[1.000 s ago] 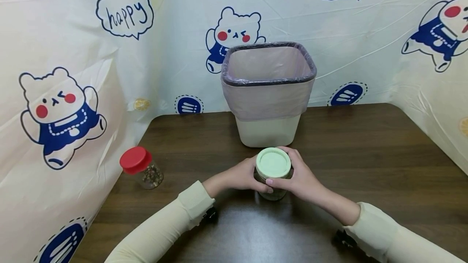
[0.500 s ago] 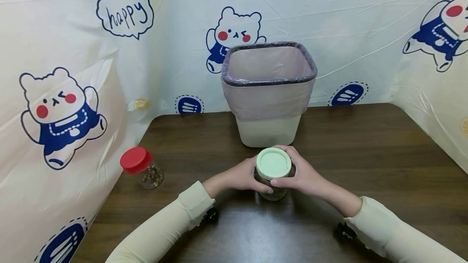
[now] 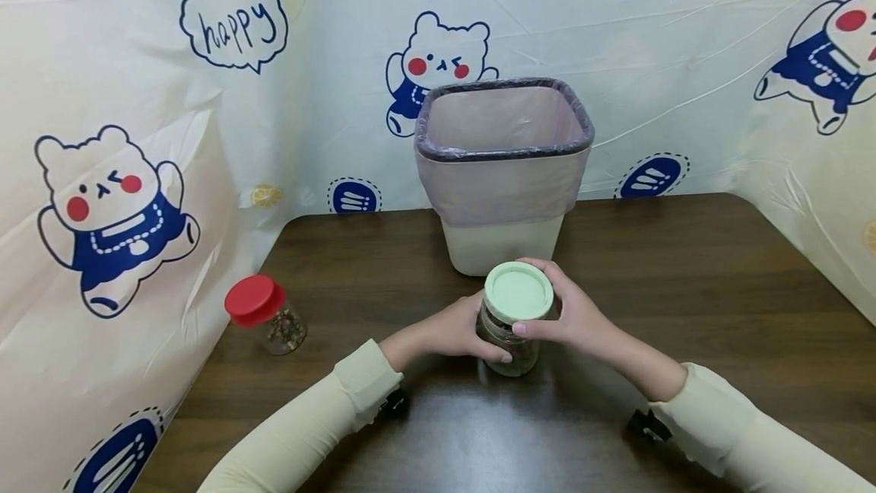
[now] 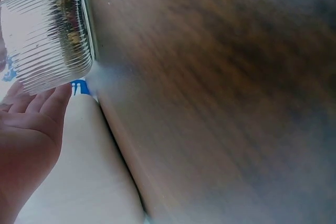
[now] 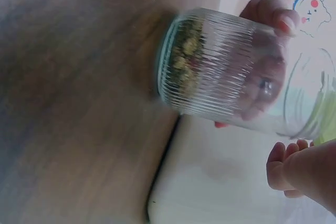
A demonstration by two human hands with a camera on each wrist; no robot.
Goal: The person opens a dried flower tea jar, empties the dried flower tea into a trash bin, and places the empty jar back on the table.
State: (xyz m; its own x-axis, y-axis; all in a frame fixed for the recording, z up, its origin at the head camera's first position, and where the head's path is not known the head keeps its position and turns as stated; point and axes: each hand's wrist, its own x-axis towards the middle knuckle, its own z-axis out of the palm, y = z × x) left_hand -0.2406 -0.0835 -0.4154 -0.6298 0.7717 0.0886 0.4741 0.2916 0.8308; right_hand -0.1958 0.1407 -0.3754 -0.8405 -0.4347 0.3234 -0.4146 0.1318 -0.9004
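A ribbed clear glass jar [image 3: 509,345] stands on the table in the head view. The right wrist view shows dried, brownish-green bits low inside the jar [image 5: 186,59]. My left hand [image 3: 448,329] grips its body, thumb in front and fingers behind the glass. At the top, my right hand [image 3: 582,318] holds the pale green lid [image 3: 518,291] between thumb and fingers. The lid sits raised at the jar's mouth, and part of the clear threaded neck shows below it in the right wrist view. In the left wrist view, my left hand [image 4: 31,135] is beside the jar.
Behind the hands stands a beige bin [image 3: 503,246] with a translucent liner folded over its rim. A second jar [image 3: 284,329] with a red lid [image 3: 255,300] and similar contents stands at the table's left. A printed cloth [image 3: 328,82] surrounds the dark wooden table [image 3: 684,280].
My right hand has shifted its grip and risen slightly, and the green lid has moved up and a little to the right. My left hand and the jar body have stayed in place.
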